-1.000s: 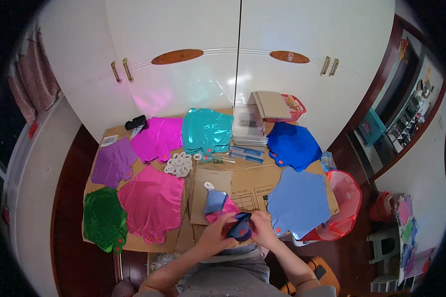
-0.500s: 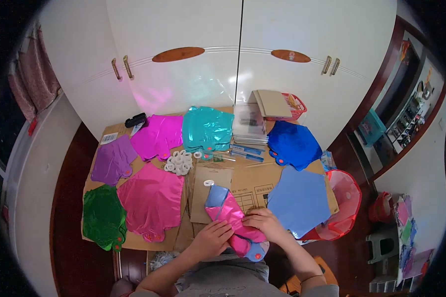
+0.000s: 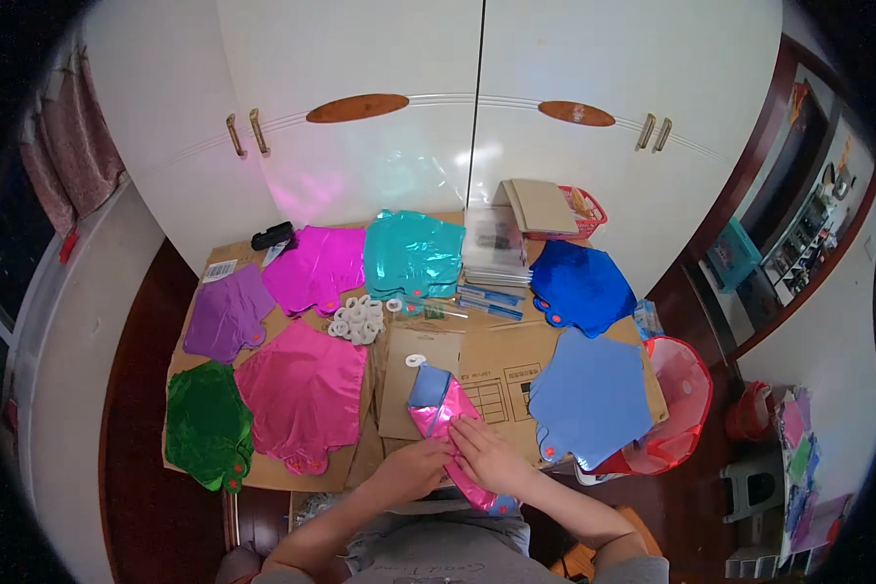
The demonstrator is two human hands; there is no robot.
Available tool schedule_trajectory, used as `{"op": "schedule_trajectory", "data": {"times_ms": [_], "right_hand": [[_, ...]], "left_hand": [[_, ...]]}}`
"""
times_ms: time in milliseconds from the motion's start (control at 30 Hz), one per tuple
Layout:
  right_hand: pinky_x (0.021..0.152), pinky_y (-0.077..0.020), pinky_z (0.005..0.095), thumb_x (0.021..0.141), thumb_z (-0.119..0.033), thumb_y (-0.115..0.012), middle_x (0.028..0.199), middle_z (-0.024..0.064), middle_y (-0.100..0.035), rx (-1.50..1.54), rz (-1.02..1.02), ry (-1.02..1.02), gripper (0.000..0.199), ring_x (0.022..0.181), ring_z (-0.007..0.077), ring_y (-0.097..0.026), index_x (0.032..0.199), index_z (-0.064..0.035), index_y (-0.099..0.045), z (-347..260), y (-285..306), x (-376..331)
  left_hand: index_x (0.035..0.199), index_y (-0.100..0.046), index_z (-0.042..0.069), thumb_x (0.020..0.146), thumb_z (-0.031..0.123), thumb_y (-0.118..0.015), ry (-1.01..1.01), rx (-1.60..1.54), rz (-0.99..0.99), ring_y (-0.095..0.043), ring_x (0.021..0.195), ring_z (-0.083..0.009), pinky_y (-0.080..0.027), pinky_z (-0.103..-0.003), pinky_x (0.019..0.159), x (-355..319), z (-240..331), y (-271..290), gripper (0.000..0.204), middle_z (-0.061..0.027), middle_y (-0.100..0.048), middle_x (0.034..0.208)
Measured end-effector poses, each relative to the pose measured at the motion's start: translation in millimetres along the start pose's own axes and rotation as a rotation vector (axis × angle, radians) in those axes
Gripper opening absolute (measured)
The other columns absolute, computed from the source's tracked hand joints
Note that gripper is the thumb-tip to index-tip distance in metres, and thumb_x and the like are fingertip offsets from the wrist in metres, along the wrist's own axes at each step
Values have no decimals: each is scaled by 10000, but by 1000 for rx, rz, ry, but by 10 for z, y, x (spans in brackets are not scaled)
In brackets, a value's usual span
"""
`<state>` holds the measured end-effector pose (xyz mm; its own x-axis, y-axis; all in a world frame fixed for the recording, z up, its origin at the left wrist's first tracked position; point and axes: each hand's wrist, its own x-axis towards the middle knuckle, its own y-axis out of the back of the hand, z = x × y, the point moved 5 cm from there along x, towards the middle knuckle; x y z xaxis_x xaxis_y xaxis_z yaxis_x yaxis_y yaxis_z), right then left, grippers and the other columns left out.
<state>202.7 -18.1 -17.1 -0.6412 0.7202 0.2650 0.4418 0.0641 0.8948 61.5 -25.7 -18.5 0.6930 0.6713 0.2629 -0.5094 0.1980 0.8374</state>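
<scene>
A narrow folded bundle of flat foil balloons, shiny pink outside with light blue at both ends, lies slanting at the table's near edge. My right hand rests flat across its middle, fingers stretched out and together. Beside it, my left hand has its fingers closed at the bundle's left edge; the fingertips are partly hidden near the right hand. A small white ring-shaped roll touches the far end of the bundle. The bundle's near end, close to my body, is partly covered by my right hand and wrist.
Around lie stacks of flat foil: pink, green, purple, magenta, teal, dark blue, light blue. White rolls pile mid-table. A red bin stands right.
The pink foil has been folded over into a narrower strip. My right hand has moved left from the right edge onto the bundle and flattened; my left hand stays at the left edge.
</scene>
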Motion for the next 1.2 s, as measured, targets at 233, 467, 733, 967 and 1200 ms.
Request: {"op": "schedule_trajectory", "data": {"times_ms": [233,467,733,967,1200], "right_hand": [[1079,-317,414,853,-228,-570,1337,194,-461,-44,0,0,499,1274,325,-408,1259,49,-484,-38,7,-24],[1083,-312,410,837,-211,-575,1338,176,-469,-20,-2,14,488,1275,307,-416,1261,18,-499,-15,6,-31],[1087,-307,407,837,-208,-573,1341,164,-473,-27,-7,15,488,1285,294,-411,1270,4,-500,-24,18,-20],[1086,-307,404,839,-212,-569,1330,157,-488,-24,-4,12,484,1274,286,-426,1269,2,-504,-19,32,-16],[1087,-307,401,837,-208,-564,1329,159,-489,-21,4,13,483,1273,284,-428,1268,2,-506,-9,38,-20]], "left_hand": [[936,-628,11,787,187,-620,443,-182,241,-602,821,-361,-491,-424,710,430,-521,203,231,-182,-606,892],[719,-645,-1,732,255,-693,567,-205,119,-606,676,-324,-479,-407,633,926,-853,164,260,-177,-613,689],[725,-592,15,712,255,-728,477,-51,325,-611,655,-325,-473,-413,605,893,-970,71,276,-143,-618,687],[744,-592,33,739,277,-697,591,-116,210,-628,715,-336,-482,-450,640,943,-897,71,265,-146,-634,721],[749,-568,32,753,229,-669,649,-175,244,-607,679,-350,-463,-447,612,957,-967,87,222,-168,-601,684]]}}
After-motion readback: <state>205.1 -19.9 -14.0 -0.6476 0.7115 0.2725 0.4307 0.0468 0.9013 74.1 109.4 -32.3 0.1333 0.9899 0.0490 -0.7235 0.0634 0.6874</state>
